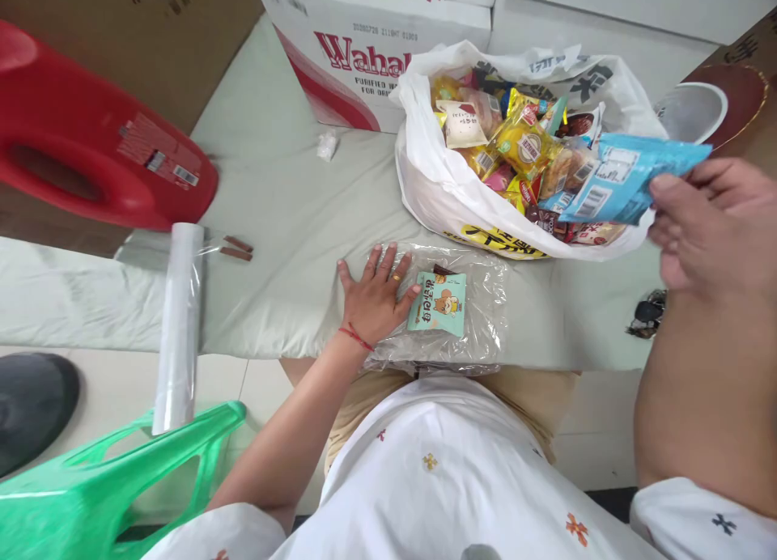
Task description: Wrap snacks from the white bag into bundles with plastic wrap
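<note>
So nearest me, the left hand, fingers spread apart, is lying on a crinkly clear plastic bag by the cloth's front edge. A mint-green squirrel-print snack packet sits in that same bag, right by the thumb. The right hand has its thumb and fingers pinched on a shiny light-blue snack packet, up over the right side of a white plastic shopping bag stuffed with colourful wrapped snacks. Behind that there's a white-and-red cardboard Wahaha box.
</note>
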The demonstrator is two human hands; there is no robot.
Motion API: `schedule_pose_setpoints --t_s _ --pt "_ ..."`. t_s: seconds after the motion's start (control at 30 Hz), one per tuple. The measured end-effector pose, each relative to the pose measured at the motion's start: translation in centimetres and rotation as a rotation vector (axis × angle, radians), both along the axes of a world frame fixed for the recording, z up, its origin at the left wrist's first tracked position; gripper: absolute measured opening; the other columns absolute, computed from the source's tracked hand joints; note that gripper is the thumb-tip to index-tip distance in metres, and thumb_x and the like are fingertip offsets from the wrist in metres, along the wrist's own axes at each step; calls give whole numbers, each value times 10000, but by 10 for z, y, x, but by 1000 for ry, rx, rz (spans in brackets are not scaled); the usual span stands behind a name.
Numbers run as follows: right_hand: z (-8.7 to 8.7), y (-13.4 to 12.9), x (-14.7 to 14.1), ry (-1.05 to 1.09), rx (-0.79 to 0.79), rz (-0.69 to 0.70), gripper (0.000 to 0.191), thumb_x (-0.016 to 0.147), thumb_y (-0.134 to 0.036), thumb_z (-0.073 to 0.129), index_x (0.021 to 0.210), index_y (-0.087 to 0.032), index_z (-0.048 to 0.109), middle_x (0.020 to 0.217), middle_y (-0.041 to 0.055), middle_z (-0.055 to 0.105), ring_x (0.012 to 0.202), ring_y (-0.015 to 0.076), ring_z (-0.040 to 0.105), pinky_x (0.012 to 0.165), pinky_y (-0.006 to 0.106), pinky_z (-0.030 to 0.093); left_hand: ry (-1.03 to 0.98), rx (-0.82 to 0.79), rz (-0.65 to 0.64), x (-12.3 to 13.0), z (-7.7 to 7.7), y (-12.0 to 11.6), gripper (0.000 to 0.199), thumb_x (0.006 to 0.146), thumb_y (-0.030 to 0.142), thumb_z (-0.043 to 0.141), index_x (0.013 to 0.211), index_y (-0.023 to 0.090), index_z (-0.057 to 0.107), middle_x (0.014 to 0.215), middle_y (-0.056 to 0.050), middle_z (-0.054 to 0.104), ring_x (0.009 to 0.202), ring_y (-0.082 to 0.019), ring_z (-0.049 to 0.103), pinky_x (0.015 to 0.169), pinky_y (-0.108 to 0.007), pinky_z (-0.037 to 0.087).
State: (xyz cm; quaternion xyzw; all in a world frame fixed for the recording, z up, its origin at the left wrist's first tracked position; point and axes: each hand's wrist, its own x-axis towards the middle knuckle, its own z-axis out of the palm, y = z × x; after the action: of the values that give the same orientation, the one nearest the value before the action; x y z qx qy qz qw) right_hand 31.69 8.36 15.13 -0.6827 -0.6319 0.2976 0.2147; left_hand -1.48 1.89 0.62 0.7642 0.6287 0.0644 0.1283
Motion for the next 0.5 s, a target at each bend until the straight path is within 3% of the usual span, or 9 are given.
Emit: schedule_pose_setpoints --t_s 0.13,0.23,0.37,0.5 --pt "-37 -40 -60 283 -140 9 507 803 -686 786 771 -200 644 657 -21 580 627 136 495 603 275 383 -7 -3 3 -1 1 0 626 1104 543 258 1685 341 376 1787 -59 285 1676 -347 223 1261 -829 -19" --pt "-69 -56 -96 492 -291 59 547 746 -718 780 684 -219 565 587 -53 486 559 113 410 546 264 337 -1 -28 -5 -2 3 0 623 1102 506 261 1691 330 360 1794 -59 263 1679 -357 210 1251 -844 -5" --pt "-96 -57 -112 456 -326 24 475 731 -637 741 619 -228 527 565 -54 452 542 104 357 511 263 273 -12 -27 -12 -3 3 0 619 1102 495 260 1694 339 352 1796 -52 257 1680 -354 205 1256 -835 -14" --pt "-102 -56 -113 466 -305 -38 415 745 -591 712 631 -228 546 572 -47 486 547 109 381 515 267 285 -36 -20 0 -4 1 0 612 1113 491 226 1686 336 375 1792 -48 266 1682 -330 208 1268 -814 -38"
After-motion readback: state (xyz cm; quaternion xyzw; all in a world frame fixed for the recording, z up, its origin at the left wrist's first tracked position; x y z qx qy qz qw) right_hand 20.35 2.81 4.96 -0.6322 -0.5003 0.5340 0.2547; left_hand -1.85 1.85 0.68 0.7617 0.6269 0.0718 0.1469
